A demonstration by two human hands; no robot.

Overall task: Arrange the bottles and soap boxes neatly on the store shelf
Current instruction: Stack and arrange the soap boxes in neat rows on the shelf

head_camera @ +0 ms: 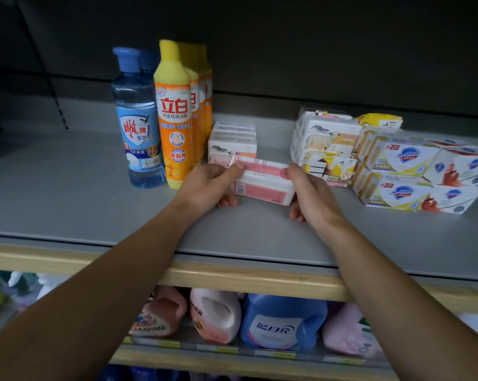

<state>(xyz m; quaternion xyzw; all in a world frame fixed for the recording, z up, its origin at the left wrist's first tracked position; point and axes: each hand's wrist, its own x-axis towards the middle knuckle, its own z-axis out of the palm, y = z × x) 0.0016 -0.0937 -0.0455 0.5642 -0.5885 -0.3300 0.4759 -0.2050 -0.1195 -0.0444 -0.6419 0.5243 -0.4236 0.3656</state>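
Grey metal shelf (67, 193) carries everything, its far right end cut off by the frame. Beyond and left of the hands stand yellow bottles (174, 116) in a row, the rear ones mostly hidden, beside blue bottles (137, 119). Right of the hands, stacked soap boxes (397, 166) sit untidily; their small print is unreadable. Just behind the left hand (207, 185) lies a tidy row of pink soap boxes (233, 144). Between both hands, a pink soap box (262, 182) is pinched at each end, the right hand (312, 193) curling round its right end.
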